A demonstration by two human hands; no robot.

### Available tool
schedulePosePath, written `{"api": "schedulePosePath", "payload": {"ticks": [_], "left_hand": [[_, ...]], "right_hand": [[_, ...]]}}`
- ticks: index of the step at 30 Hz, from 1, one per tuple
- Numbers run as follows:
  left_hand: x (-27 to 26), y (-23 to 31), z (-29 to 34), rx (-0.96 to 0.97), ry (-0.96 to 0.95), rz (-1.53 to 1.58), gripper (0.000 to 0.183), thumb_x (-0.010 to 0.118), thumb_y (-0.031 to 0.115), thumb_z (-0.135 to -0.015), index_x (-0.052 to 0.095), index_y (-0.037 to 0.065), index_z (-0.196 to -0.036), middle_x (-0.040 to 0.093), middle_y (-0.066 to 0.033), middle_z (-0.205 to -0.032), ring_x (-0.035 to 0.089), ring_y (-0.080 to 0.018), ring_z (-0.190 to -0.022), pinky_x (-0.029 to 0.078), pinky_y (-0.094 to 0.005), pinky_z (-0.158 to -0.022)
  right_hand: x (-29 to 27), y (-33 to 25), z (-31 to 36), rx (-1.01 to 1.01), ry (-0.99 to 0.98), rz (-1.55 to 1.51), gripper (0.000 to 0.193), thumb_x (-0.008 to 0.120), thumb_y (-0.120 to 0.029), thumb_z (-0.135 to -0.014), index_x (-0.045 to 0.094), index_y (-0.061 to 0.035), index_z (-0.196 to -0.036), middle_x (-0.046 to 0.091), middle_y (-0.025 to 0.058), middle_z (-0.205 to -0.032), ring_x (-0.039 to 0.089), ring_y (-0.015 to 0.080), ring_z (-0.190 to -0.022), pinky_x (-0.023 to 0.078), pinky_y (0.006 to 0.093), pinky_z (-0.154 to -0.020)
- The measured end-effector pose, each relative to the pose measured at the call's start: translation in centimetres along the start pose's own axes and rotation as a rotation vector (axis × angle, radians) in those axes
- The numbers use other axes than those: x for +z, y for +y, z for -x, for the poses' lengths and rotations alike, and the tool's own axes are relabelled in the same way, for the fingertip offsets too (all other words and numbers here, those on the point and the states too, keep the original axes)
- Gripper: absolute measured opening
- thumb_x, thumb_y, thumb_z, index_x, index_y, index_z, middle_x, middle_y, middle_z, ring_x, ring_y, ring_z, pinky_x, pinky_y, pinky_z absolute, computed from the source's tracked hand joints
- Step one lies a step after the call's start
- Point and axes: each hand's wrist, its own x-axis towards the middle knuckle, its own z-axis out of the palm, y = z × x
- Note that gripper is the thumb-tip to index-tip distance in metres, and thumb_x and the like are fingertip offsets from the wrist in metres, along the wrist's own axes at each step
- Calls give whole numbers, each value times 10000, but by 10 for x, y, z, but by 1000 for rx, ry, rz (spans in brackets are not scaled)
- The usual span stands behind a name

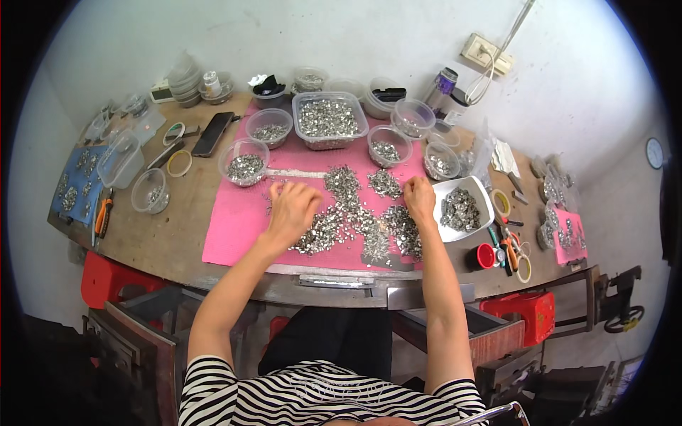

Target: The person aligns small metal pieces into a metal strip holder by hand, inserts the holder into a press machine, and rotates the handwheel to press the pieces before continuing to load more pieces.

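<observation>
Small shiny metal pieces lie in several heaps on a pink mat. My left hand is over the mat, left of the central heap, its fingers curled together. At the right side, my right hand has its fingers pressed together beside a small heap and above a darker heap. What either hand pinches, if anything, is too small or hidden. Close to my right hand stands a white square bowl holding darker metal pieces.
Behind the heaps are a large clear tub of pieces and several round tubs. A phone and tape rolls lie left. A red cup, pliers and more tape are right. Orange-handled pliers lie far left.
</observation>
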Motion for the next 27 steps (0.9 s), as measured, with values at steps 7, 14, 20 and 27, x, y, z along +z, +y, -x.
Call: {"api": "schedulePosePath", "payload": {"ticks": [7, 14, 20, 27], "left_hand": [[45, -29, -38, -36, -59, -54, 83, 714, 226, -882, 715, 161, -934, 625, -40, -897, 586, -252, -987, 320, -519, -973], [48, -30, -40, -68, -67, 17, 54, 728, 211, -851, 746, 167, -877, 624, -33, -837, 609, -253, -936, 327, -519, -962], [40, -36, -39, -117, -112, 43, 56, 710, 198, -858, 754, 172, -880, 679, -31, -836, 635, -259, -891, 344, -514, -950], [26, -5, -26, 49, 9, 110, 131, 707, 220, -887, 712, 109, -956, 667, -22, -922, 614, -239, -965, 327, -449, -976]], "right_hand": [[-6, 0, 4, -54, -38, -131, 144, 698, -183, -876, 734, -47, -902, 662, 177, -916, 667, 386, -851, 527, 479, -770], [-20, 1, 3, -8, -65, -174, 144, 723, -180, -860, 748, -49, -913, 680, 166, -867, 674, 345, -797, 524, 452, -749], [-87, -45, 54, -98, -73, -256, 134, 698, -136, -868, 737, -11, -898, 688, 159, -825, 675, 306, -747, 522, 404, -698], [-125, -49, 158, 5, -402, -387, 99, 706, -75, -847, 688, 22, -848, 673, 146, -773, 651, 266, -698, 504, 378, -651]]}}
